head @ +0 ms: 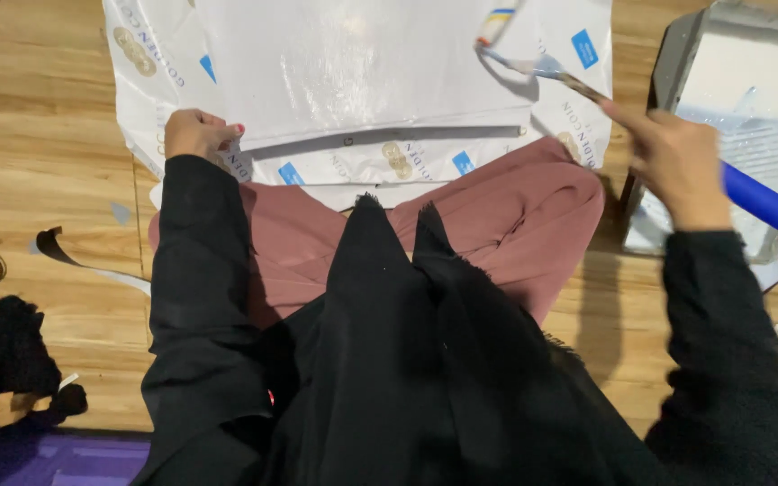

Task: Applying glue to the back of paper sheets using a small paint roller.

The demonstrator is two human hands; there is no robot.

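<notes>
Left hand (194, 133) pressed closed on the white board's (353, 67) left edge at upper centre, over a plastic sheet (141, 67) on the floor; right hand (677, 166) clamped on a blue-handled roller (533, 61), paint tray (749, 117) upper right.

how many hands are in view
2: left hand resting on the white sheet's left edge; right hand at right, holding a blue-handled roller over the sheet.
</notes>
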